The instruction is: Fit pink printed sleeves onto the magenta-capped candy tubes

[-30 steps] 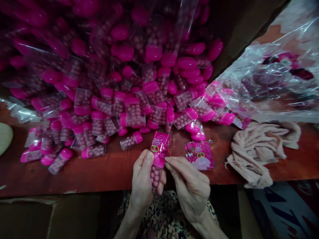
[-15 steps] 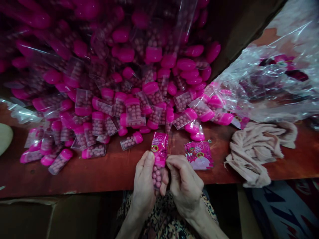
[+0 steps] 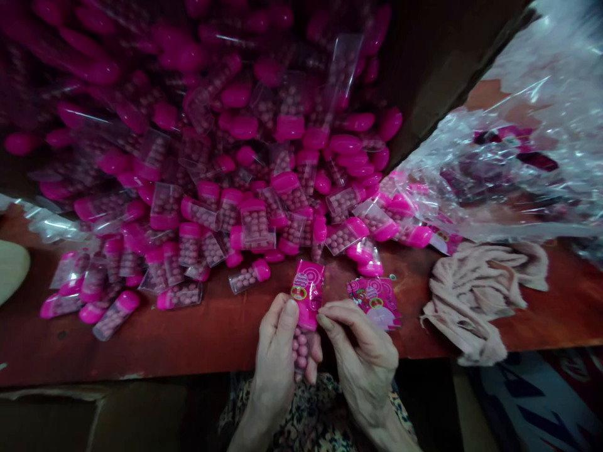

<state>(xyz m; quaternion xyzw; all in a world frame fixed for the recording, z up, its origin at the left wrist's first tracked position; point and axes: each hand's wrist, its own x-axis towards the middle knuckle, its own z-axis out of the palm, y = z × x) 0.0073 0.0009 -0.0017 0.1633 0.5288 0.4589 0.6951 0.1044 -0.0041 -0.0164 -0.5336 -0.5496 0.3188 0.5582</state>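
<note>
My left hand (image 3: pixel 277 351) is wrapped round a small clear bottle of pink candy balls (image 3: pixel 300 348), its pink cap end pointing away from me. A shiny pink printed sleeve (image 3: pixel 308 282) sits over the cap end and sticks out beyond it. At the sleeve's lower right edge, the thumb and forefinger of my right hand (image 3: pixel 365 351) are pinched together. Just beyond that hand, a stack of flat pink printed sleeves (image 3: pixel 377 301) lies on the red-brown table (image 3: pixel 226 342).
A big heap of pink-capped candy bottles (image 3: pixel 254 220) spills out of a dark box (image 3: pixel 438 69) onto the table. To the right are a crumpled beige cloth (image 3: pixel 471 295) and clear plastic bags (image 3: pixel 509 188). A pale rounded object (image 3: pixel 12 270) shows at the left edge.
The view has shifted slightly. My right thumb and forefinger have spread a little from their tighter curl, still at the sleeve's edge. My left hand keeps its hold on the bottle.
</note>
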